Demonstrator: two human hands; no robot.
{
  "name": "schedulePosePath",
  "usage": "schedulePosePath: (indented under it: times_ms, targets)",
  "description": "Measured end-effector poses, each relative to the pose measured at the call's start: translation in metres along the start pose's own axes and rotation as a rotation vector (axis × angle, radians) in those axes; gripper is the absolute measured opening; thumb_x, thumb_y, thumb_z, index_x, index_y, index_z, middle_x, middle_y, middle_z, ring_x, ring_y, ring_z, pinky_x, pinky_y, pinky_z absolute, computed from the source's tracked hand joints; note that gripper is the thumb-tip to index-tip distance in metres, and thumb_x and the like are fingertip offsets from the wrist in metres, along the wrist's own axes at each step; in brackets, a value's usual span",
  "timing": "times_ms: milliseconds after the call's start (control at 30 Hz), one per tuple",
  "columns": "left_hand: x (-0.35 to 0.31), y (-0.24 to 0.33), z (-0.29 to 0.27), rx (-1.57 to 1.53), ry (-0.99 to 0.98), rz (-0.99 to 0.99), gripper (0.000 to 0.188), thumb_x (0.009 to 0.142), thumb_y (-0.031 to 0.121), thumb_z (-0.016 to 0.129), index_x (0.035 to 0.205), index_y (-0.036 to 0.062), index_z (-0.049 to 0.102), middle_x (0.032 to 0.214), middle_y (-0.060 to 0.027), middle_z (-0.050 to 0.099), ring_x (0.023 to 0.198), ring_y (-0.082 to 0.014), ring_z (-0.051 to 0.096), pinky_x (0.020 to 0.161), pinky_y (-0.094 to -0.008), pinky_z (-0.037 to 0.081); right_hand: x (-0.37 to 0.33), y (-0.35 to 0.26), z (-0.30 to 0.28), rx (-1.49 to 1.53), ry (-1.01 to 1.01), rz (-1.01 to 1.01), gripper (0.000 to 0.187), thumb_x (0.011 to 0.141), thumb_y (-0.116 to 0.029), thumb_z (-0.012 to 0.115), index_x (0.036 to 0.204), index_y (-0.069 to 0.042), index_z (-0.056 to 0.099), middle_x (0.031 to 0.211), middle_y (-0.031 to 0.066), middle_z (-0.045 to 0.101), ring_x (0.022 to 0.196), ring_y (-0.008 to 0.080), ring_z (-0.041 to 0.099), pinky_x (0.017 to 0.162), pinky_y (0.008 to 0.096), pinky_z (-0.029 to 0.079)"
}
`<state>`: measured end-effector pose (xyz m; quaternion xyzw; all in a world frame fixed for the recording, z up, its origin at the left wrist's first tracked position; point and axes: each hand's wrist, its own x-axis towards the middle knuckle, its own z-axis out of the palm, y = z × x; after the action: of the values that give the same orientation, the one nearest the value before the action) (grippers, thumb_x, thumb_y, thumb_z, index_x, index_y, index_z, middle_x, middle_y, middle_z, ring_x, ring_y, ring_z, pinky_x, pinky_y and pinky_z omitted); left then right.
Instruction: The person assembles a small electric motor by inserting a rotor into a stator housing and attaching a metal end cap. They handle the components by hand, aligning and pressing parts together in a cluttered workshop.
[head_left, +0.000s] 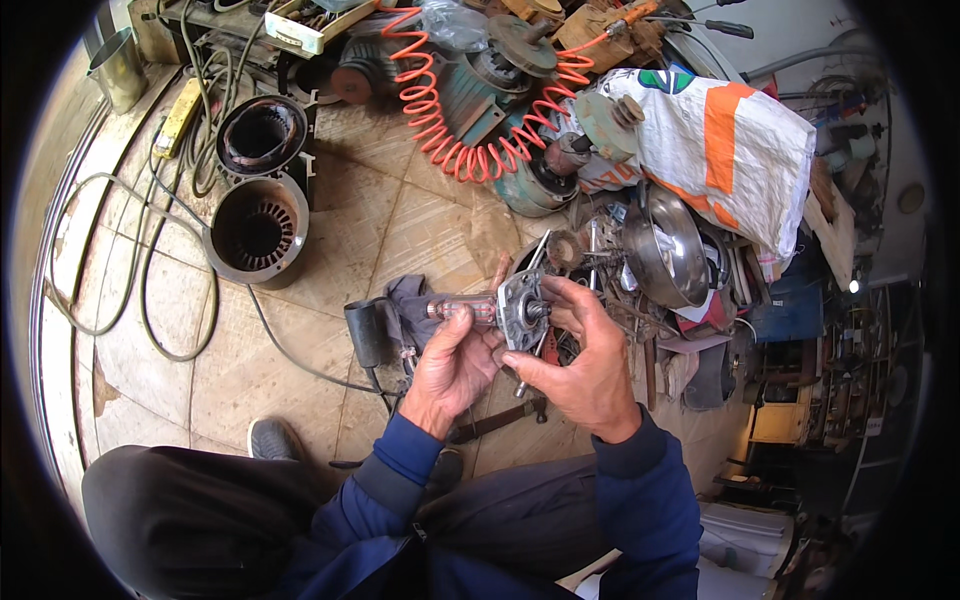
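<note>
Between my hands is a small motor armature [463, 310] with coppery windings, lying sideways. Its right end sits in a grey metal end plate [519, 313], from which a dark shaft end [540, 311] sticks out. My left hand [446, 374] grips the armature from below, its thumb against the windings. Thumb and fingers of my right hand [585, 368] close round the edges of the end plate. Just behind my left hand are a black cylindrical housing [369, 334] with a cable and a dark grey cloth [408, 300]. A hammer [495, 420] lies on the floor under my wrists.
Two round motor stators [255, 230] stand at left beside looping cables [150, 290]. An orange coiled hose [440, 140] hangs over motor parts at the back. At right are a steel bowl [668, 245], a white sack [725, 140] and a pile of metal parts.
</note>
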<state>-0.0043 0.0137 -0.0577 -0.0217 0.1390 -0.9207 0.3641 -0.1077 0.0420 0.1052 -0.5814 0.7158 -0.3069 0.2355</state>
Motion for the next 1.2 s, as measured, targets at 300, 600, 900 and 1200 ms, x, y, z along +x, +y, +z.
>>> schedulePosePath:
  times_ms: [300,600,900,1200]
  targets:
    - [-0.001,0.004,0.014,0.011,-0.039,0.012,0.041,0.097,0.027,0.068,0.130,0.0051,0.059,0.135,-0.0118,0.062,0.127,-0.0277,0.056,0.113,-0.0488,0.040,0.001,-0.004,0.001,0.009,-0.011,0.023,0.073,0.070,-0.009,0.087,0.133,0.004,0.052,0.117,0.0192,0.070,0.109,0.0261,0.070,0.095,0.0365,0.054]
    - [-0.001,0.002,0.008,0.022,0.072,0.026,0.031,0.094,0.027,0.073,0.116,0.0062,0.068,0.113,-0.0053,0.072,0.100,-0.0208,0.067,0.092,-0.0399,0.055,0.001,-0.006,0.001,0.031,-0.020,0.034,0.072,0.071,-0.009,0.087,0.133,0.004,0.052,0.118,0.0196,0.069,0.110,0.0273,0.069,0.096,0.0369,0.054]
    - [-0.002,0.001,0.005,0.010,0.066,0.032,0.028,0.094,0.026,0.073,0.115,0.0073,0.069,0.109,-0.0047,0.073,0.098,-0.0205,0.068,0.091,-0.0393,0.056,0.000,-0.003,-0.001,-0.007,-0.021,0.023,0.073,0.071,-0.010,0.086,0.134,0.004,0.053,0.120,0.0193,0.067,0.110,0.0282,0.069,0.096,0.0382,0.054]
    - [0.000,0.000,-0.012,0.003,0.040,0.019,0.039,0.095,0.030,0.071,0.125,0.0056,0.061,0.127,-0.0102,0.066,0.121,-0.0260,0.061,0.109,-0.0479,0.045,0.001,-0.005,-0.001,-0.010,-0.019,0.021,0.073,0.070,-0.009,0.086,0.134,0.004,0.052,0.119,0.0193,0.068,0.109,0.0287,0.069,0.095,0.0377,0.055]
